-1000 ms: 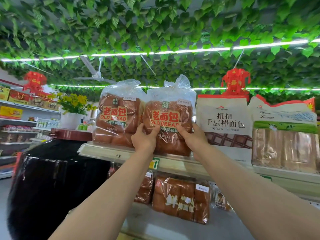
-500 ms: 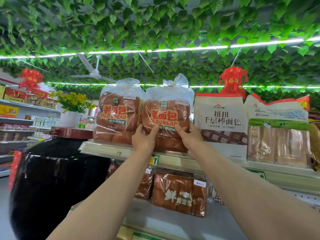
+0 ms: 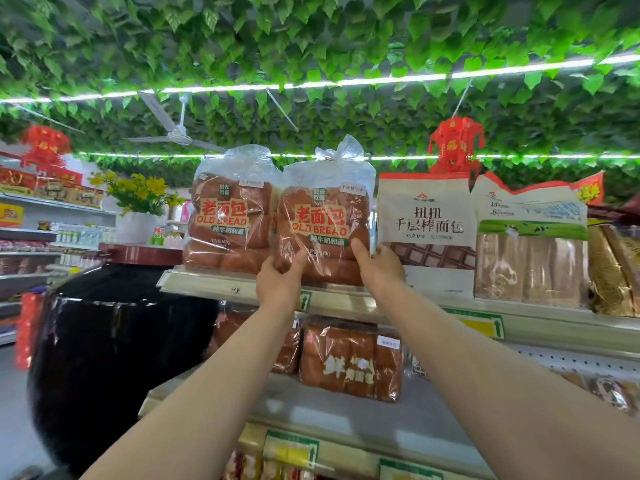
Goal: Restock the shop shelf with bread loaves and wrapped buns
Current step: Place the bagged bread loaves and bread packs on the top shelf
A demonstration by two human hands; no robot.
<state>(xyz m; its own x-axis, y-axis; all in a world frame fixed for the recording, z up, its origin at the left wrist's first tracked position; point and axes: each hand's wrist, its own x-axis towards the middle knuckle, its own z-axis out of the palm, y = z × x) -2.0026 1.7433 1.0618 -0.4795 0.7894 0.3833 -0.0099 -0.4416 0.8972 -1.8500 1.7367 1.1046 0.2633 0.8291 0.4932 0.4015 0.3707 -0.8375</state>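
Two bread bags stand on the top shelf (image 3: 214,287), the second bread bag (image 3: 327,223) just right of the first bread bag (image 3: 230,216), with the left hand (image 3: 280,284) and right hand (image 3: 379,268) curled around its lower corners, so placing looks nearly done, though remaining stock is unseen.

Bright, even light comes from white strip lights (image 3: 311,83) among the ceiling leaves; below them bread bags show soft glare; edges bend and blur slightly.
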